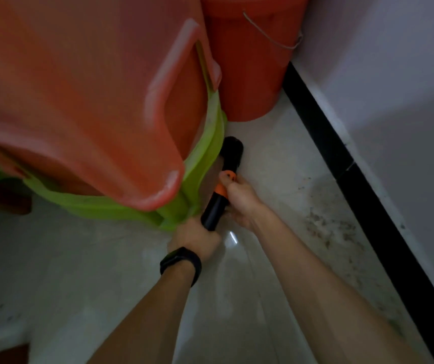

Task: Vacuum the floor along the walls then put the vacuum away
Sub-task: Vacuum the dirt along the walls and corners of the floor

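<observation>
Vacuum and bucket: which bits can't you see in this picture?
Head view: the vacuum tube's back end and body, covered by the left hand.
Head view: part of the orange collar, under the right hand.
Head view: the brush nozzle's bristles, dark and blurred.
Head view: the red bucket's top, cut off by the upper edge.

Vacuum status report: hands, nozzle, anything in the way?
Left hand and right hand grip vacuum wand. Brush nozzle down beside green stool. Red bucket ahead, dirt by baseboard.
</observation>
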